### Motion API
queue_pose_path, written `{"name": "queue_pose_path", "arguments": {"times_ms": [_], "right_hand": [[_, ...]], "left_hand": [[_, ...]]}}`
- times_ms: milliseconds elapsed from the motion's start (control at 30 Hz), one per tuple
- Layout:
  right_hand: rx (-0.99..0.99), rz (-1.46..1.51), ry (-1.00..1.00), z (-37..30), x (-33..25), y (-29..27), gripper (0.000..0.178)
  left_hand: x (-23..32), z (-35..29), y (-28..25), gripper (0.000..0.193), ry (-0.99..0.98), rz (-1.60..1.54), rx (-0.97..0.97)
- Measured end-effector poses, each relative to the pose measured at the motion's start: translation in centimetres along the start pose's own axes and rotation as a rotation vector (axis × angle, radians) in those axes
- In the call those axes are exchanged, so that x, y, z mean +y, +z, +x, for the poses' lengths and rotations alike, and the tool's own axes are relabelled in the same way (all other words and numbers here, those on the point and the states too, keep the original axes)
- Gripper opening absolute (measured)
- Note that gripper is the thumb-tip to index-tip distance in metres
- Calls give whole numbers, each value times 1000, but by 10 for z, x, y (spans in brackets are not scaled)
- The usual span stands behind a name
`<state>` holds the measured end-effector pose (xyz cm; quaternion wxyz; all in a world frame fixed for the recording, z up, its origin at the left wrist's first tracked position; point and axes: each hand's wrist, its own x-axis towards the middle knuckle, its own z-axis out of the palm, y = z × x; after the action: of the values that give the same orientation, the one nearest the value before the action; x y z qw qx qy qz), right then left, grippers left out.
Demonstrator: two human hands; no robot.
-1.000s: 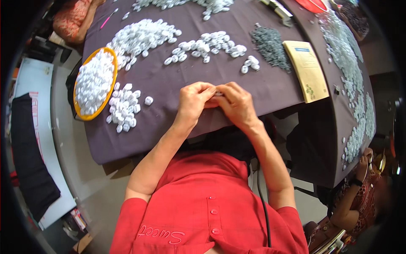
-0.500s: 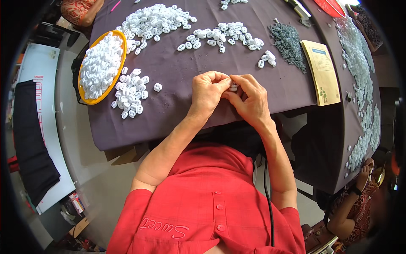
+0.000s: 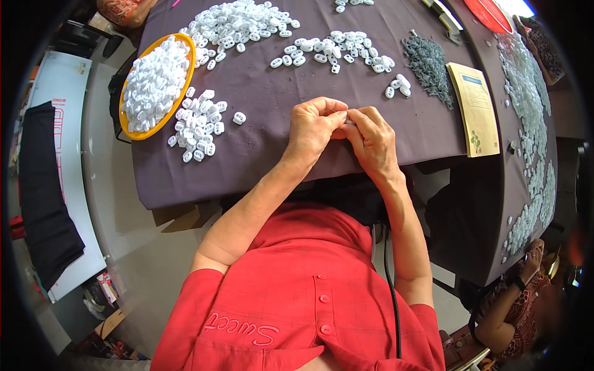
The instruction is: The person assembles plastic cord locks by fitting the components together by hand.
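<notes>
My left hand [image 3: 310,127] and my right hand [image 3: 374,141] meet fingertip to fingertip just above the near part of the dark cloth-covered table. The right fingers are closed around a small white oval plastic piece [image 3: 351,122], of which only a sliver shows. My left thumb and forefinger are pinched together against it; whatever they hold is hidden. Similar white pieces with two holes lie in a loose heap [image 3: 199,127] left of my hands and in a scattered group [image 3: 334,48] beyond them. A pile of small grey-green plastic parts [image 3: 427,65] lies farther right.
A yellow-rimmed basket [image 3: 189,77] full of white pieces stands at the left edge, with a large heap [image 3: 238,25] behind it. A tan paper packet [image 3: 475,111] lies at right. Translucent parts [image 3: 526,142] cover a side table. Another person's arm [image 3: 504,312] is at lower right.
My hands have drawn closer together, and the white piece between them is now mostly covered by fingers. The whole view has shifted slightly, with the table appearing a little higher and farther right.
</notes>
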<state>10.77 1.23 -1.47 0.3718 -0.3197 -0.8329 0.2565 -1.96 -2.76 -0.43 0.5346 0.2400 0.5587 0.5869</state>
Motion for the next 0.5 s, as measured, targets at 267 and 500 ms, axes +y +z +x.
{"name": "queue_pose_path", "arguments": {"times_ms": [267, 500], "right_hand": [[-75, 178, 153, 6, -3, -8, 20], [-34, 84, 93, 4, 0, -4, 20]], "left_hand": [[-7, -2, 0, 6, 21, -51, -16], [-6, 0, 1, 5, 57, 2, -26]]}}
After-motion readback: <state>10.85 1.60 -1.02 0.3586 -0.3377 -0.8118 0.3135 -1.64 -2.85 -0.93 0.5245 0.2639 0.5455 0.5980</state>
